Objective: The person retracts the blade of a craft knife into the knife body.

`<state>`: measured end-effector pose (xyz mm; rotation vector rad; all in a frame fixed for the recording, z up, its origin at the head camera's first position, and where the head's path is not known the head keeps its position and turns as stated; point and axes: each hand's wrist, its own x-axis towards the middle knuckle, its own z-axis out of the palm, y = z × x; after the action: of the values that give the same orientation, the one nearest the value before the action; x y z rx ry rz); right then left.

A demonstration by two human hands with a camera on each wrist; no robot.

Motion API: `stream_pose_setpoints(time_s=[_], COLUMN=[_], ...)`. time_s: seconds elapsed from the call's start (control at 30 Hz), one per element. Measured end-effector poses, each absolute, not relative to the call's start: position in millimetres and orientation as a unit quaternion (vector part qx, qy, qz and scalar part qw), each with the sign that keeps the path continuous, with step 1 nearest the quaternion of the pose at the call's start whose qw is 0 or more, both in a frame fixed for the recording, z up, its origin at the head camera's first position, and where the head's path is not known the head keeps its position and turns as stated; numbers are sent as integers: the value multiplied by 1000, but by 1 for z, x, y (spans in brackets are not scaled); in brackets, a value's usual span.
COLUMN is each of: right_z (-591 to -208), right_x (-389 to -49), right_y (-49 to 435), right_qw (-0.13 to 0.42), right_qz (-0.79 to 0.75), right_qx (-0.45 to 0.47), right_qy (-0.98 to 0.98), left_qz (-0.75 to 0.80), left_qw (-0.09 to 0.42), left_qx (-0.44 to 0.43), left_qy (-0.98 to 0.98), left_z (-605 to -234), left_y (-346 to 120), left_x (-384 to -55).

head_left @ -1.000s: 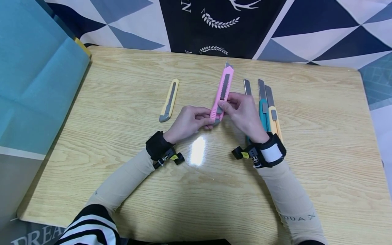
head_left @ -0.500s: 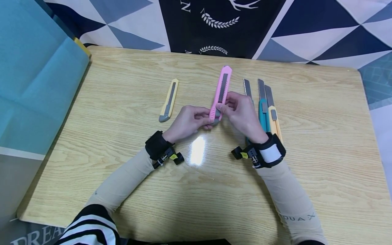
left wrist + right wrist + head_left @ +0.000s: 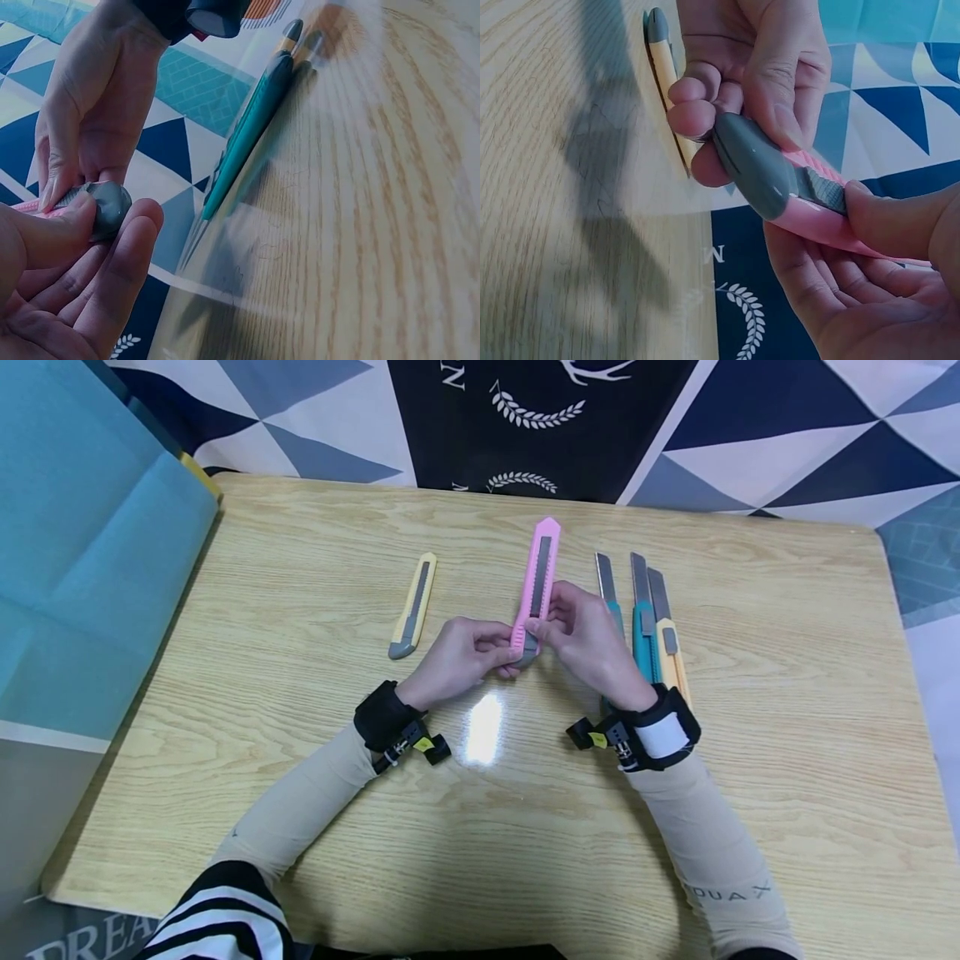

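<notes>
A pink utility knife (image 3: 542, 568) is held up between both hands, its blade end pointing away and no blade showing past the tip. Its grey end cap (image 3: 754, 161) is pinched by my left hand (image 3: 461, 656), thumb on top and fingers beneath. My right hand (image 3: 588, 631) grips the body from the other side. In the right wrist view the right thumb (image 3: 889, 221) presses against the ridged grey slider (image 3: 825, 189), which sits close to the end cap. The left wrist view shows the cap too, with most of the pink body hidden by fingers.
On the wooden table (image 3: 300, 610), a pale yellow utility knife (image 3: 412, 606) lies left of the hands, blade in. To the right lie a teal knife (image 3: 645, 639), an orange knife (image 3: 671, 647) and another teal knife (image 3: 615, 614) partly behind the right hand, all with blades out.
The slider has moved down toward the end cap with the right thumb, and the blade tip has drawn into the pink body. The knife's tip has swung slightly left.
</notes>
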<state>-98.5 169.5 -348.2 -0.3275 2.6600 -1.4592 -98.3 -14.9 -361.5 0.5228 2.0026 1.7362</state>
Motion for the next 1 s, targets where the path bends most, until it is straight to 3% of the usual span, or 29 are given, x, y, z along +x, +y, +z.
stream_pose_setpoints(time_s=[1.0], right_z=[-353], right_x=[-101], right_y=[171], right_qw=[-26], right_qz=[-488], right_qx=[-110], right_qy=[865], left_qz=[632], left_qw=[245], left_qx=[211], left_qy=[704], left_z=[-355], left_y=[-23], left_x=[-103])
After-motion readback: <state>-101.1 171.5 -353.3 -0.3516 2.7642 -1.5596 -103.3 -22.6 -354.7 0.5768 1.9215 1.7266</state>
